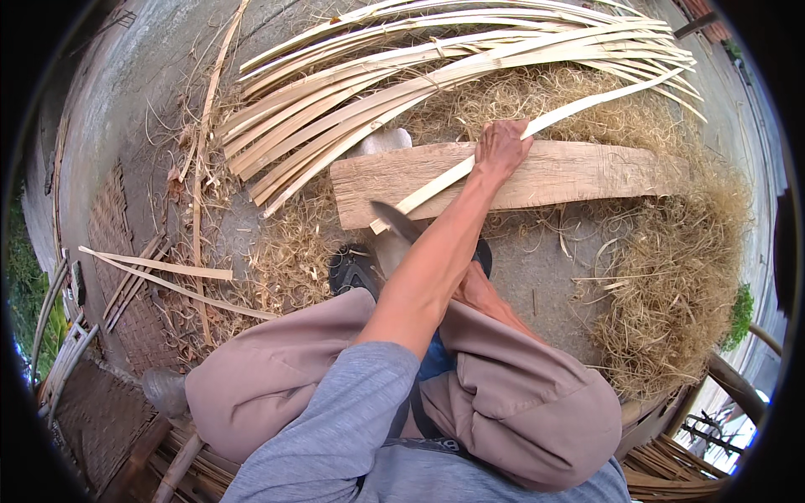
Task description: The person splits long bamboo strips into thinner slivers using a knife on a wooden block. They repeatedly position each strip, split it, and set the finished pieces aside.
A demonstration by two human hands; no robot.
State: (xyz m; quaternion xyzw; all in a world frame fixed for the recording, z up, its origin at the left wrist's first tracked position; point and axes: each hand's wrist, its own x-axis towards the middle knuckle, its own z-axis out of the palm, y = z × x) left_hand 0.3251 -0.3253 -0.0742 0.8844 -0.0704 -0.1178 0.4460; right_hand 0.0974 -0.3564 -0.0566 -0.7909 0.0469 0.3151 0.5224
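**A pale strip (579,111) slants through the left hand (503,147), a blade (396,219) by its lower end**

Largest first, we see a spread of cut strips (369,130) fanned over the ground at the top, and a heap of curled shavings (679,293) to the right. Below the spread lies a broad wooden plank (604,172), its length running nearly left to right.

Across that plank lies the single strip, its long axis climbing from lower left to upper right. The left hand grasps it from above near mid-length, so we find one end down-left of the knuckles and the other up-right, beyond the plank. This hand is the nearer one.

The right hand (476,287) sits lower, mostly behind the left forearm (428,272); we cannot tell its grip. The blade shows past that forearm, close by the strip's lower end; whether they touch we cannot tell.

Smallest, we notice pale lettering on a dark band (444,444) at the waist, too folded to read whole. We make out no brand.
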